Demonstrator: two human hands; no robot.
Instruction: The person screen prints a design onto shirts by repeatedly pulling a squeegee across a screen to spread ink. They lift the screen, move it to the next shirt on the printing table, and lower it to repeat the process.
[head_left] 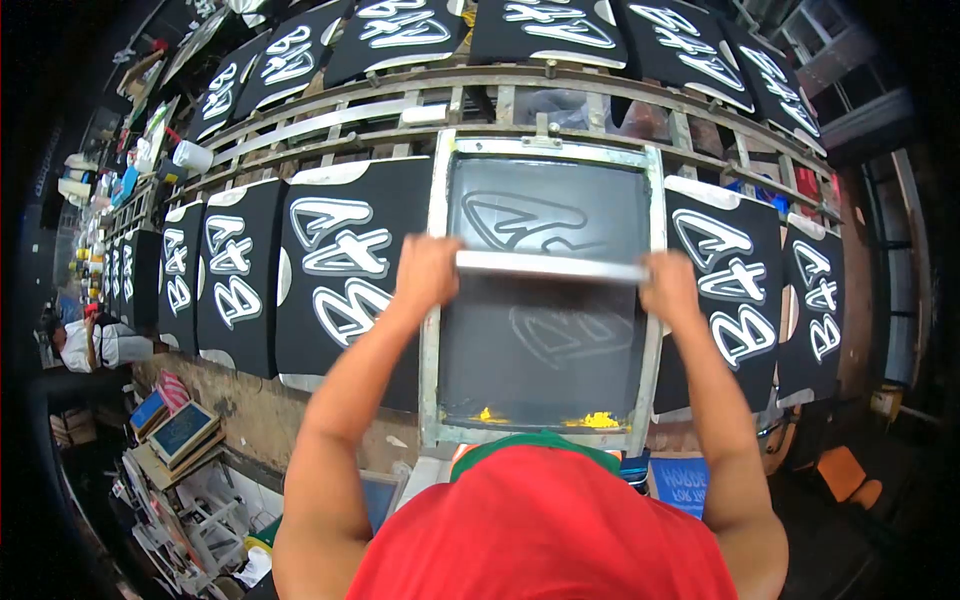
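Observation:
A long pale squeegee (550,264) spans the inside of a screen-printing frame (430,350). My left hand (430,268) is closed around its left end, and my right hand (668,284) grips the right end. The squeegee lies across the dark mesh (540,340), between parts of lettering that show through above and below it. Its lower edge and my fingers are slightly blurred. Yellow smears (600,420) mark the bottom of the mesh. Black printed fabric with white lettering lies left (345,250) and right (720,270) of the frame.
A slatted rail (500,105) runs behind the frame, with another row of black printed pieces (400,35) beyond. Stacked small frames (185,435) stand lower left. Another person (95,340) is at far left. An orange chair (842,472) stands lower right.

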